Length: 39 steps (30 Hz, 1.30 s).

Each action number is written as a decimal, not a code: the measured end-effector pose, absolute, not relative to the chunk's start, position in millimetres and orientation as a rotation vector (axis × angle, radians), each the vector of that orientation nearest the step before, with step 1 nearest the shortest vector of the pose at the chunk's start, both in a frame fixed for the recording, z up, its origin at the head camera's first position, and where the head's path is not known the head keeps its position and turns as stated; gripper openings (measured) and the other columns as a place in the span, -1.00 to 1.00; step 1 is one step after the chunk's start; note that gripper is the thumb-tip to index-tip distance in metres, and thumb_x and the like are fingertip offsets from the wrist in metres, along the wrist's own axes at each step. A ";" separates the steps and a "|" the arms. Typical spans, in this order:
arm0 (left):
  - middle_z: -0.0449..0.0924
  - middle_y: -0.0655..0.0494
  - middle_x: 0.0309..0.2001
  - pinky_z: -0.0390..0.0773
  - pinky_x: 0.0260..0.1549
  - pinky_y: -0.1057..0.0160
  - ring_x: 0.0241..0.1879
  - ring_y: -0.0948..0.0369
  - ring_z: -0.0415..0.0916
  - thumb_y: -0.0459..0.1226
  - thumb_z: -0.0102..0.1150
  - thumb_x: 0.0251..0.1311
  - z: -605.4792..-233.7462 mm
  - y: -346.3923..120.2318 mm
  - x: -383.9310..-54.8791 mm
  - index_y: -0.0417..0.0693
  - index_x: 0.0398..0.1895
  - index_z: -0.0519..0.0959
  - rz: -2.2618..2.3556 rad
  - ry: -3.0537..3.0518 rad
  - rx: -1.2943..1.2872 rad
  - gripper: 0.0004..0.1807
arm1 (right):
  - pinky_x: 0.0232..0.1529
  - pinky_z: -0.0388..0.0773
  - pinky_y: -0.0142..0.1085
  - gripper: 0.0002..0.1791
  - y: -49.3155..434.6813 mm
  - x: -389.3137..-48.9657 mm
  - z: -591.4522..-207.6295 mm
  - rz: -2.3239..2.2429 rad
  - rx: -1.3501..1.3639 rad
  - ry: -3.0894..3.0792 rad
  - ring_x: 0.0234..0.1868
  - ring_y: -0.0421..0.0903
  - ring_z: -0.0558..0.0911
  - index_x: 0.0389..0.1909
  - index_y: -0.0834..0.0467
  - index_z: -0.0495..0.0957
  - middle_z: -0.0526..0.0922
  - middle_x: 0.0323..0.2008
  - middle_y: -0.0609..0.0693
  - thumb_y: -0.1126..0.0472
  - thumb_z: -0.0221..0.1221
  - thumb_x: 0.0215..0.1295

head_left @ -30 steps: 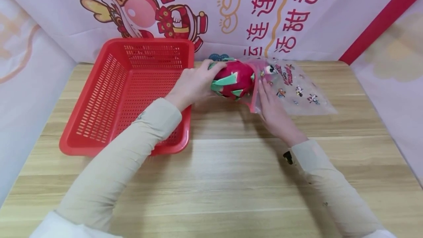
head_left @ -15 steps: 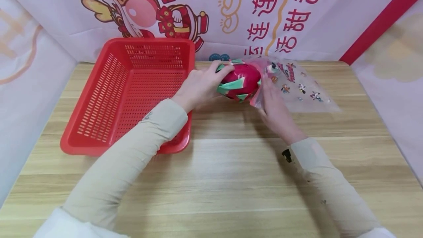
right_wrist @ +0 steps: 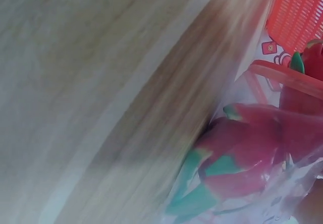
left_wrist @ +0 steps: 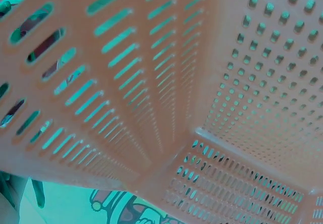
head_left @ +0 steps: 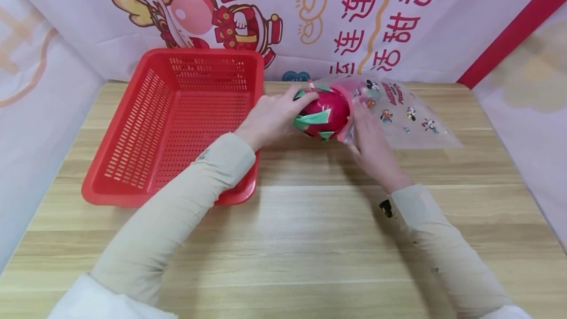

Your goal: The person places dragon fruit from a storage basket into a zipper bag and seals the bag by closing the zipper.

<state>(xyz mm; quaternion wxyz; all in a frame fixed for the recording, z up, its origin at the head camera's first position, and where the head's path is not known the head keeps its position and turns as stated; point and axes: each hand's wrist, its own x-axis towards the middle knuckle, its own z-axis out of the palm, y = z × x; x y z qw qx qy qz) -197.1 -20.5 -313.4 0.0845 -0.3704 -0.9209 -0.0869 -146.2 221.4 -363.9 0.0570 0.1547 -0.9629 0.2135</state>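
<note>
A red dragon fruit with green scales lies at the mouth of a clear zip bag, which has a pink-red rim and cartoon prints. My left hand grips the fruit's left end from above. On the bag's near side my right hand holds the rim, thumb below and fingers extended along the plastic. In the right wrist view, red and green dragon fruit skin shows through the plastic, behind which the red rim stands up. The fruit's far side is hidden.
A red perforated basket stands left of the fruit, under my left forearm; its slotted wall fills the left wrist view. Behind the wooden table hangs a printed white cloth. A small black object shows beside my right cuff.
My left hand has pushed the dragon fruit to the right, against and partly under the bag's rim. My right hand has shifted slightly right along with the bag.
</note>
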 end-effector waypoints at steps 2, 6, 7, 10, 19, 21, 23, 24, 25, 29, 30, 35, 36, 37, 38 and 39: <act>0.28 0.00 0.34 0.66 -0.15 0.06 -0.05 0.01 0.62 0.00 0.38 0.01 -315.3 -20.5 -197.7 0.22 0.36 0.24 -0.255 -2.751 -1.091 -0.19 | 0.52 -0.13 0.05 -0.05 220.7 -145.2 -362.6 0.626 0.482 -2.929 0.54 0.12 -0.10 0.52 0.02 -0.33 -0.15 0.54 0.09 0.21 0.10 0.32; 0.31 0.01 0.32 0.67 -0.23 0.09 -0.17 0.04 0.65 -0.05 0.34 0.08 -317.9 -20.5 -198.5 0.23 0.35 0.24 -0.233 -2.754 -1.053 -0.25 | 0.51 -0.07 0.06 0.00 220.0 -144.0 -360.4 0.594 0.499 -2.948 0.54 0.12 -0.07 0.52 -0.03 -0.39 -0.16 0.54 0.08 0.18 0.13 0.31; 0.31 0.01 0.32 0.68 -0.23 0.10 -0.17 0.04 0.65 -0.06 0.34 0.08 -318.1 -20.4 -198.6 0.22 0.35 0.24 -0.233 -2.755 -1.048 -0.25 | 0.51 -0.06 0.06 0.02 219.9 -143.8 -359.9 0.591 0.503 -2.944 0.54 0.12 -0.06 0.52 -0.03 -0.39 -0.15 0.54 0.09 0.18 0.16 0.30; 0.31 0.00 0.32 0.68 -0.21 0.09 -0.16 0.04 0.65 -0.05 0.35 0.06 -318.6 -19.6 -199.0 0.21 0.35 0.24 -0.233 -2.750 -1.049 -0.24 | 0.50 -0.03 0.07 0.09 220.6 -144.3 -359.5 0.538 0.514 -2.908 0.54 0.13 -0.06 0.52 0.06 -0.36 -0.14 0.53 0.14 0.21 0.25 0.22; 0.41 -0.05 0.26 0.67 -0.13 0.03 -0.06 0.01 0.64 -0.07 0.36 0.05 -321.1 -16.0 -200.8 -0.03 0.40 0.19 -0.188 -2.754 -1.007 -0.14 | 0.50 -0.19 0.15 0.09 219.4 -153.6 -361.5 0.423 0.399 -2.990 0.55 0.11 -0.19 0.51 0.18 -0.27 -0.31 0.54 0.10 0.48 0.22 0.08; 0.44 -0.03 0.24 0.68 -0.17 0.04 -0.09 0.01 0.65 -0.05 0.35 0.06 -322.0 -15.3 -200.8 -0.01 0.39 0.20 -0.154 -2.762 -0.990 -0.16 | 0.51 -0.18 0.12 0.04 217.9 -156.4 -362.8 0.422 0.387 -3.002 0.55 0.10 -0.16 0.51 0.18 -0.26 -0.27 0.54 0.10 0.43 0.22 0.15; 0.46 -0.02 0.23 0.69 -0.22 0.04 -0.14 0.01 0.67 -0.04 0.32 0.09 -322.6 -14.6 -200.8 0.05 0.39 0.20 -0.146 -2.773 -0.968 -0.19 | 0.51 -0.17 0.10 0.02 216.6 -159.2 -364.1 0.433 0.369 -2.990 0.55 0.09 -0.14 0.51 0.18 -0.23 -0.23 0.54 0.11 0.36 0.23 0.19; 0.48 -0.02 0.21 0.69 -0.26 0.05 -0.18 0.01 0.67 -0.04 0.31 0.11 -322.9 -14.2 -200.7 0.08 0.39 0.20 -0.138 -2.781 -0.955 -0.21 | 0.52 -0.16 0.09 0.01 216.2 -160.5 -364.9 0.442 0.361 -2.978 0.55 0.09 -0.13 0.51 0.18 -0.22 -0.20 0.54 0.11 0.33 0.25 0.19; 0.49 -0.02 0.20 0.68 -0.29 0.06 -0.20 0.02 0.67 -0.04 0.30 0.12 -323.3 -13.9 -200.9 0.11 0.39 0.19 -0.137 -2.790 -0.944 -0.22 | 0.52 -0.16 0.08 0.01 215.8 -161.8 -365.8 0.450 0.356 -2.962 0.55 0.09 -0.11 0.51 0.18 -0.20 -0.17 0.54 0.12 0.32 0.26 0.18; 0.54 -0.04 0.15 0.67 -0.35 0.08 -0.27 0.02 0.67 0.01 0.28 0.12 -324.4 -12.6 -201.4 0.17 0.39 0.19 -0.166 -2.804 -0.922 -0.22 | 0.53 -0.14 0.06 0.02 216.3 -164.8 -368.9 0.516 0.356 -2.879 0.53 0.12 -0.02 0.49 0.20 -0.10 -0.04 0.52 0.16 0.25 0.34 0.12; 0.55 -0.03 0.14 0.67 -0.35 0.08 -0.27 0.02 0.68 0.03 0.29 0.11 -324.6 -12.4 -201.6 0.16 0.39 0.20 -0.174 -2.801 -0.921 -0.22 | 0.53 -0.14 0.05 0.02 216.9 -165.1 -369.6 0.530 0.362 -2.856 0.53 0.12 0.01 0.48 0.20 -0.07 0.00 0.51 0.17 0.23 0.36 0.10; 0.55 0.01 0.17 0.67 -0.30 0.06 -0.17 0.03 0.68 0.09 0.33 0.04 -324.3 -11.9 -202.4 0.13 0.35 0.25 -0.245 -2.784 -0.926 -0.19 | 0.52 -0.09 0.06 0.03 219.8 -165.4 -371.0 0.544 0.401 -2.773 0.50 0.14 0.09 0.44 0.21 0.02 0.11 0.47 0.20 0.19 0.43 0.01; 0.54 0.02 0.18 0.67 -0.28 0.06 -0.14 0.04 0.67 0.10 0.33 0.02 -323.7 -11.8 -203.1 0.14 0.35 0.24 -0.256 -2.789 -0.927 -0.18 | 0.52 -0.10 0.05 0.04 220.0 -165.3 -370.6 0.538 0.400 -2.776 0.50 0.13 0.08 0.45 0.20 0.00 0.10 0.47 0.19 0.18 0.43 0.01; 0.54 0.03 0.19 0.67 -0.26 0.06 -0.13 0.05 0.67 0.11 0.34 0.01 -323.0 -11.8 -203.7 0.14 0.35 0.23 -0.266 -2.793 -0.927 -0.17 | 0.53 -0.10 0.04 0.05 220.1 -165.1 -370.3 0.537 0.400 -2.779 0.51 0.12 0.07 0.46 0.18 -0.02 0.09 0.48 0.18 0.18 0.42 0.02; 0.53 0.04 0.20 0.67 -0.24 0.06 -0.11 0.05 0.67 0.11 0.35 0.00 -322.5 -11.7 -204.4 0.15 0.36 0.23 -0.275 -2.796 -0.926 -0.15 | 0.53 -0.11 0.03 0.06 220.0 -165.2 -370.1 0.537 0.398 -2.783 0.51 0.11 0.06 0.46 0.17 -0.04 0.08 0.48 0.17 0.17 0.41 0.03; 0.53 0.04 0.20 0.67 -0.22 0.06 -0.10 0.05 0.66 0.12 0.35 -0.01 -321.9 -11.6 -205.1 0.14 0.36 0.22 -0.286 -2.800 -0.925 -0.14 | 0.53 -0.12 0.02 0.07 219.8 -165.3 -369.7 0.537 0.395 -2.786 0.52 0.11 0.05 0.47 0.16 -0.05 0.07 0.49 0.16 0.16 0.41 0.04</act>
